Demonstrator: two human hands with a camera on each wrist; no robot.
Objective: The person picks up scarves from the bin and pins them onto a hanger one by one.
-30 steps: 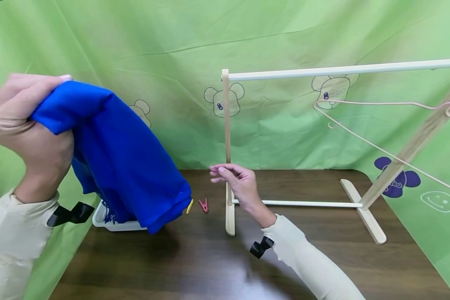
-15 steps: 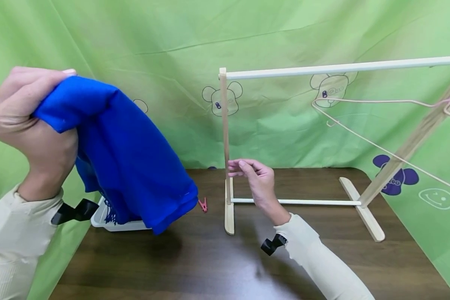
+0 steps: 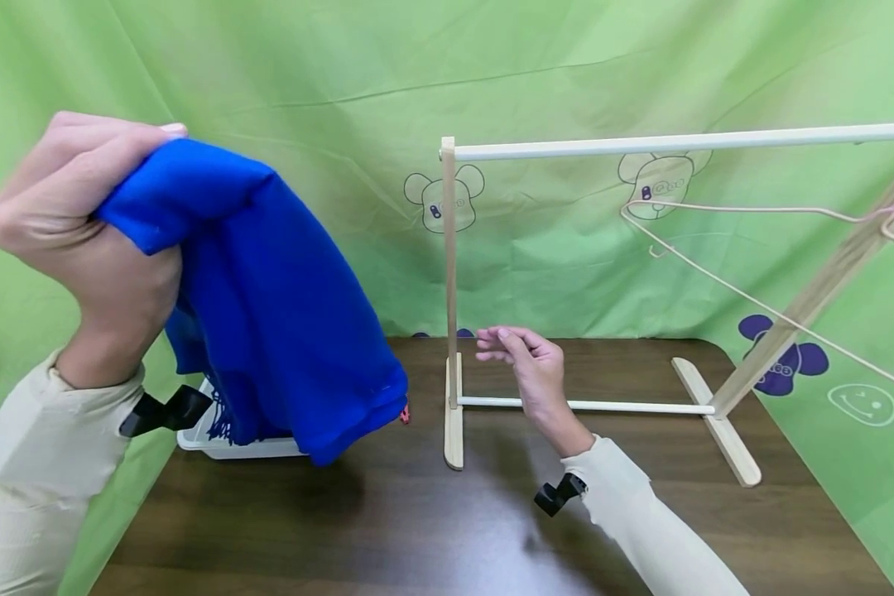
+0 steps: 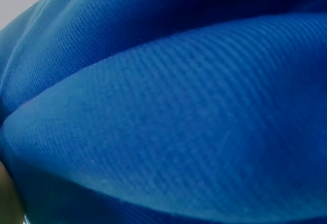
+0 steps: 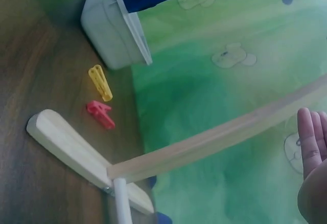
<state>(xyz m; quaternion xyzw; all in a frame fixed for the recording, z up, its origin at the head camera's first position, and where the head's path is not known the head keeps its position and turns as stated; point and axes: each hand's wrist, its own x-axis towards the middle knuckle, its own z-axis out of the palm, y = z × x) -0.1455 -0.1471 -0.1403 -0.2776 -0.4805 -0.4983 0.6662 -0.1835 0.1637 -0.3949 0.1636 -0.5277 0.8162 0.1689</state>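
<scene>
- Left hand [image 3: 89,223]: raised at the left of the head view, fingers curled tight round a bunched fold of the blue cloth [image 3: 268,298]. The left wrist view shows only blue weave across the whole picture.
- Blue cloth: hangs down from the left hand in front of the white tray [image 3: 231,445]; its lower edge hangs just above the dark wooden table [image 3: 417,530]. A fringe shows at its lower left edge.
- Right hand [image 3: 532,372]: held in the air just right of the left upright of the wooden rack [image 3: 449,273], above the lower crossbar. Fingers loosely bent and close together, holding nothing, not touching the rack.
- Wooden rack: stands on the table, with a top rail running to the right; a thin wire hanger [image 3: 752,207] hangs from the rail near its right end.
- Pegs: a yellow peg [image 5: 100,83] and a red peg [image 5: 100,113] lie side by side on the table between the tray and the foot of the rack.
- Backdrop: green sheet [image 3: 343,83] with bear figures behind the table.
</scene>
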